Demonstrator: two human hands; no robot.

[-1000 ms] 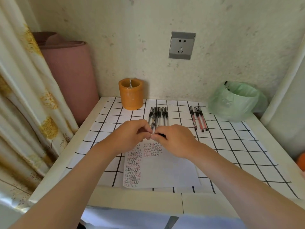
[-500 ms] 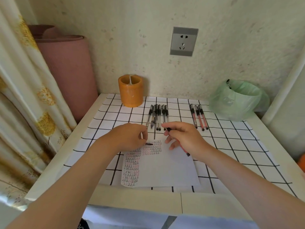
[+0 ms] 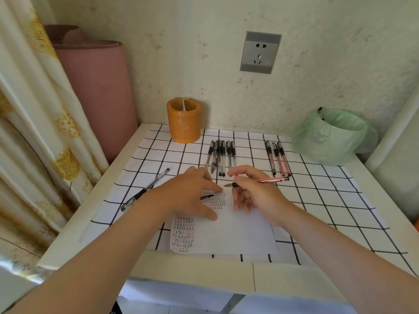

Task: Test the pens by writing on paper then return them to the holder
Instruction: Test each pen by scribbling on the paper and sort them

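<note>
My right hand (image 3: 256,196) grips an uncapped red pen (image 3: 268,180) level above the top of the paper (image 3: 240,234), its tip pointing left. My left hand (image 3: 188,196) lies palm down on the paper's upper left, with a dark pen cap (image 3: 206,197) pinched under its fingers. Rows of small written marks fill the sheet's left side. Several black pens (image 3: 221,157) lie side by side behind my hands, and three red pens (image 3: 277,158) lie to their right. One black pen (image 3: 145,190) lies slanted at the left. The orange holder (image 3: 184,123) stands at the back, with no pens showing in it.
A small bin lined with a green bag (image 3: 333,137) stands at the back right. A rolled pink mat (image 3: 95,82) and a curtain (image 3: 34,109) flank the table's left side. A wall socket (image 3: 260,52) is above. The checked cloth (image 3: 328,200) covers the table.
My hands were together pulling the cap off; they have separated. The right hand now holds the red pen level, tip to the left, and the left hand has settled on the paper.
</note>
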